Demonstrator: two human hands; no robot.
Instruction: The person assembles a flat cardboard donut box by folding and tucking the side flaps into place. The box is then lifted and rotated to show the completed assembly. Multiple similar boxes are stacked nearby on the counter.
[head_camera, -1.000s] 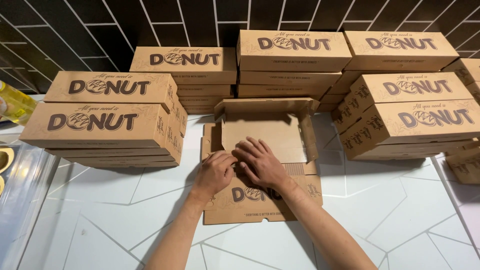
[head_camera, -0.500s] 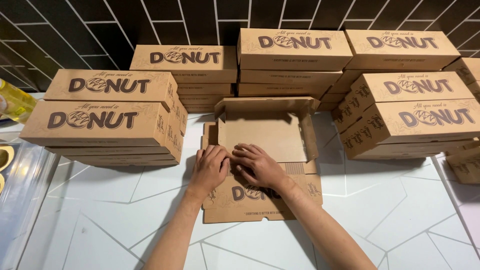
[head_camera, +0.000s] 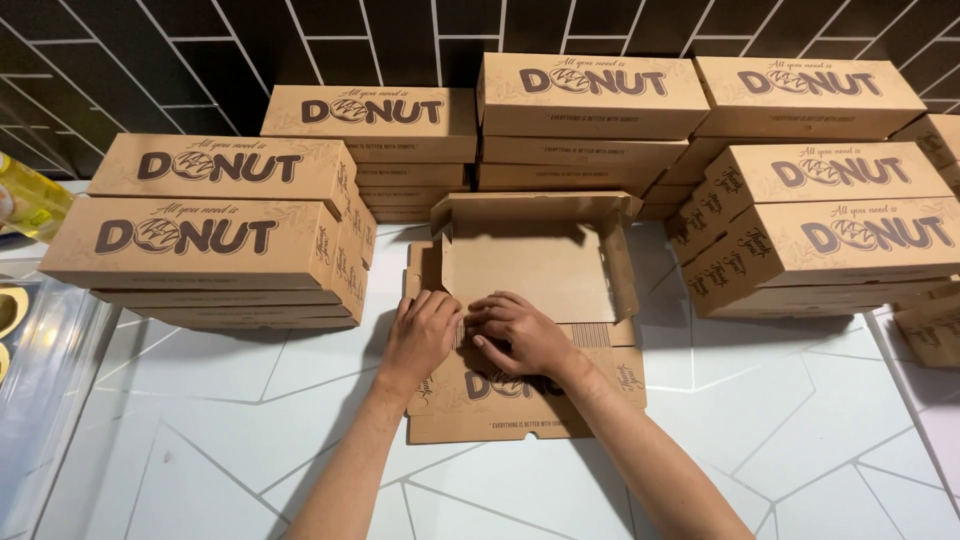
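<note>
brown cardboard box (head_camera: 540, 270), unfolded and half formed, is laid on the white table (head_camera: 780, 440) between stacks of closed boxes (head_camera: 210, 235). its front fold is pressed flat by the left hand (head_camera: 420, 335) and right hand (head_camera: 520, 335), fingers together, palms down, nothing pinched. a yellow bottle (head_camera: 25, 205) is seen far left.

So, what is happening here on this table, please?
A person is working on a flat brown cardboard box that lies open on the white table. The left hand and the right hand both press on the fold line near the box's front edge. Its back and side walls already stand up. Stacks of closed boxes of the same kind surround it on the left, behind and on the right.
</note>
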